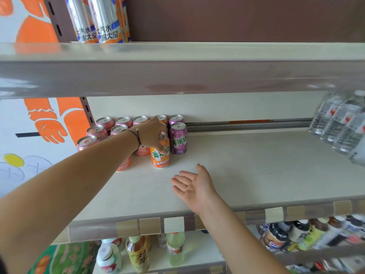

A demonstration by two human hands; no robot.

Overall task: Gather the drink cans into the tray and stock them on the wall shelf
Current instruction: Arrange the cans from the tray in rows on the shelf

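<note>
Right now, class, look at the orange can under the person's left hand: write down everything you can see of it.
The orange can is a short metal drink can with a silver top and pull tab, its orange label printed with green-and-white characters. It stands upright on the cream middle shelf, at the front of the can group, with a purple can behind it to its right and pink cans to its left. The left hand reaches over it, fingers curled down its top and side.

Left hand (152,133) reaching from lower left, fingers curled over top of orange can (161,155) at frame centre. Pink cans (102,127) clustered left, purple cans (178,138) just right. Right hand (194,184) palm-up, fingers relaxed, over cream shelf (256,165).
</note>
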